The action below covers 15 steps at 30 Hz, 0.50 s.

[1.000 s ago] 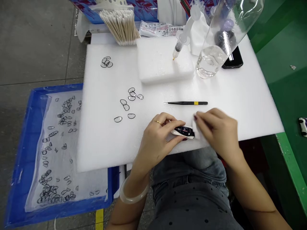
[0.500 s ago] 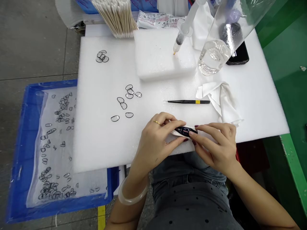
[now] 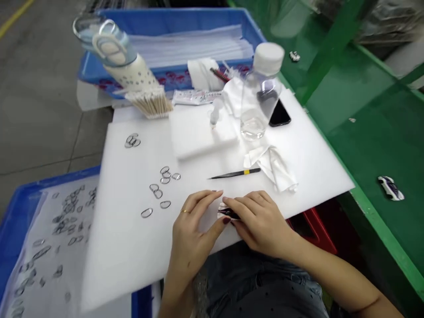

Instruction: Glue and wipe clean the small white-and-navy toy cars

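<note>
A small white and black toy car [image 3: 230,213] sits between my two hands over the near edge of the white foam board [image 3: 126,256]. My right hand [image 3: 256,216] is closed around it, covering most of it. The thumb of my left hand [image 3: 197,221] presses at the car's near side, and its index finger curves above the far side. Beyond my hands lie black tweezers [image 3: 232,174] with a yellow band. Several thin black-edged clear ovals [image 3: 165,204] are scattered to the left, with a small cluster [image 3: 133,140] farther back.
A foam block [image 3: 202,137] carries a syringe [image 3: 216,112]. Nearby are a clear bottle [image 3: 253,123], a white cloth [image 3: 273,165], a phone [image 3: 280,115] and cotton swabs [image 3: 150,104]. A blue tray [image 3: 20,194] of ovals is at left. Another toy car [image 3: 391,188] rests on the green surface [image 3: 367,150].
The view has tilted up and shifted, showing more of the far side. My right hand has closed further over the car, and my left index finger has lifted off it.
</note>
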Motion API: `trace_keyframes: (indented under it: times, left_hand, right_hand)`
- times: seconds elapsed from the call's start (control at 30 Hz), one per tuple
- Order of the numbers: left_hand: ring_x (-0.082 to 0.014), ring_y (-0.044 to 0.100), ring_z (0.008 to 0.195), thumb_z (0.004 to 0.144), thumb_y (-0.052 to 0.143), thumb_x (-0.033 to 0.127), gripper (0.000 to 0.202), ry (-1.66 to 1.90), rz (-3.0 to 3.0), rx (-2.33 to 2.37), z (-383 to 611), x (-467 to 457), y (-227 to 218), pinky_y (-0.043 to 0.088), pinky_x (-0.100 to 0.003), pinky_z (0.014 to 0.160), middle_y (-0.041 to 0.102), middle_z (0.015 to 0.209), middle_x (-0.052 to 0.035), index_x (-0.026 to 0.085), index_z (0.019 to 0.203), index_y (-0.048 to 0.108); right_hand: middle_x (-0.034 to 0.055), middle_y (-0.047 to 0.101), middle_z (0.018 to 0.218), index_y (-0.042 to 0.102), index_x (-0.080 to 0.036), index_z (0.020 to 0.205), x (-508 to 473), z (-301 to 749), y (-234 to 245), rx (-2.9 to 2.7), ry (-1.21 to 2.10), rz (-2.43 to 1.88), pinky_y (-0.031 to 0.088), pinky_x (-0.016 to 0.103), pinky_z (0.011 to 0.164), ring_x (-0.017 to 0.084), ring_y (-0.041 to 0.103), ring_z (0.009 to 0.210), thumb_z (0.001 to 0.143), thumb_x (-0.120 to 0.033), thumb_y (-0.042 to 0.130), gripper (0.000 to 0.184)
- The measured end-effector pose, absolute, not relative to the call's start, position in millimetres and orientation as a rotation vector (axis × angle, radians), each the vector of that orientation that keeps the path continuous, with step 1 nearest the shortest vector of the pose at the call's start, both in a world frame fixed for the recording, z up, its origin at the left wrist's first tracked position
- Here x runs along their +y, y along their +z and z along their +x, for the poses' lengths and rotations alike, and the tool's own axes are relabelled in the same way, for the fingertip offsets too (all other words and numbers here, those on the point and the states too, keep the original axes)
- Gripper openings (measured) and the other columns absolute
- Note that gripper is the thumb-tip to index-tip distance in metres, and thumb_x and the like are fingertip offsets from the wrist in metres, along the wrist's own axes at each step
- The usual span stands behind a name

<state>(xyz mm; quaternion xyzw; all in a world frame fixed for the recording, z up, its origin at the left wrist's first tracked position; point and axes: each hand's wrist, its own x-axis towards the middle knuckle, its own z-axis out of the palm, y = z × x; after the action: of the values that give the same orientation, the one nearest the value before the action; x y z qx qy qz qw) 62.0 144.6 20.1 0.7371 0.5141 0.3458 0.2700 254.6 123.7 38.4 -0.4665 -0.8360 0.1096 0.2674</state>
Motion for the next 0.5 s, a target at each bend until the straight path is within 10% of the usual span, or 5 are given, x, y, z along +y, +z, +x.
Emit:
trace_keyframes:
  times: [0.2, 0.5]
  left_hand:
    - [-0.0230, 0.063, 0.105, 0.094, 0.058, 0.043, 0.026, 0.860, 2.107, 1.480, 62, 143, 16, 0.053, -0.029, 0.065, 0.064, 0.117, -0.0015, 0.032, 0.115, 0.067]
    - [-0.0259, 0.064, 0.104, 0.093, 0.054, 0.049, 0.028, 0.822, 2.197, 1.472, 68, 143, 20, 0.048, -0.029, 0.053, 0.065, 0.118, -0.0009, 0.034, 0.112, 0.067]
  right_hand:
    - [0.0079, 0.069, 0.111, 0.053, -0.023, 0.132, 156, 388, 33, -1.587, -0.007, -1.788, 0.049, 0.042, 0.087, 0.025, 0.064, 0.094, 0.081, -0.025, 0.063, 0.051]
    - [0.0213, 0.058, 0.134, 0.046, -0.010, 0.143, 96, 544, 27, -0.878, -0.196, -2.687, 0.043, 0.049, 0.096, 0.037, 0.054, 0.119, 0.082, -0.024, 0.051, 0.063]
